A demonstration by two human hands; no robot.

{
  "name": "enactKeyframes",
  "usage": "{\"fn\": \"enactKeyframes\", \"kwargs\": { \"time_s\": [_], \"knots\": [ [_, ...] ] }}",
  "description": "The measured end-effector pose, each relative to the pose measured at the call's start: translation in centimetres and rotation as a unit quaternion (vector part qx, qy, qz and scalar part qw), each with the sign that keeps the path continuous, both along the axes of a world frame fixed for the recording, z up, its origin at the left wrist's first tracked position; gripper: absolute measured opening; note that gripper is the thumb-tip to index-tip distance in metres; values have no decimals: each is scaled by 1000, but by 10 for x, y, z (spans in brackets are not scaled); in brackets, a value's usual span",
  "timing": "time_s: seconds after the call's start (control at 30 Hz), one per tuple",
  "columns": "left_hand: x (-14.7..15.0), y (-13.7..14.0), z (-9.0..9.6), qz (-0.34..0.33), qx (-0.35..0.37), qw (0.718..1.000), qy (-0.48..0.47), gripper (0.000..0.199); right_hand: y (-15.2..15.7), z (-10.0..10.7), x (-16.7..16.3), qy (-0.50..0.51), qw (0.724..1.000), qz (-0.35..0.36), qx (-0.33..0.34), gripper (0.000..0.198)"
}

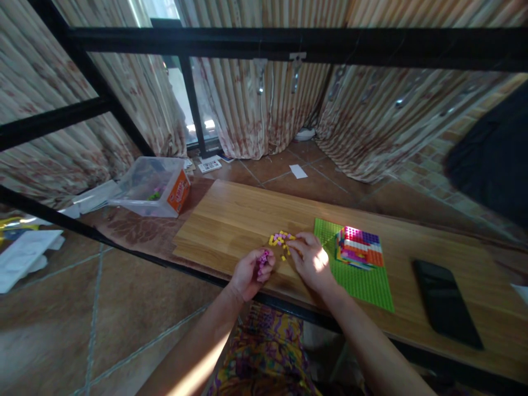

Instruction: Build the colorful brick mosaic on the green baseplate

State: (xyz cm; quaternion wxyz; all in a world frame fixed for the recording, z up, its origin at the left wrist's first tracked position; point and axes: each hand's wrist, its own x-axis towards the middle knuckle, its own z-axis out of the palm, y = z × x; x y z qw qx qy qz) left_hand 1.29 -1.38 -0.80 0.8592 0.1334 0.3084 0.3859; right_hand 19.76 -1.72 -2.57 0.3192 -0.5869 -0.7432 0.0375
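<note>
the step in hand appears to be the handling of loose bricks: one hand stores pieces while the other works at the pile. the left hand (252, 272) is curled around a cluster of pink building bricks (263, 264), with its fingers closed on them and the cluster showing at the top of the grasp. the right hand (312, 262) is palm down, with thumb and forefinger close together at the edge of the loose yellow and pink bricks (280, 237). whether a brick is pinched there cannot be told, as the fingertips merge with the pile.

the loose bricks lie on the wooden counter (239, 212), between the two hands and a little beyond them. the green studded baseplate (363, 291) lies to the right of the pile, partly behind the right hand. a multicoloured brick block (360, 248) stands on the far part of the baseplate. a black smartphone (447, 302) lies farther right, apart from the baseplate.

the next move, in judgement, calls for a fine fingertip pinch on a single small brick, without scattering its neighbours. the left hand needs to keep a light, closed hold; if it loosens, pieces could drop onto the counter.
</note>
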Motion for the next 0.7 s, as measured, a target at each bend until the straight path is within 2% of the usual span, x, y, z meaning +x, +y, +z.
{"fn": "enactKeyframes", "kwargs": {
  "time_s": [0.1,0.33,0.53,0.7],
  "knots": [
    [1,0,-1,0,2,1000,1,10,-1,1,4,19,1000,5,-1,19],
    [1,0,0,0,-2,1000,8,11,28,3,3,21,996,-78,-38,19],
    [3,0,0,8,1,1000,6,11,39,-2,-4,-12,993,-89,-81,16],
    [3,-1,0,4,8,1000,6,13,35,0,1,37,993,-87,-70,18]
  ]
}}
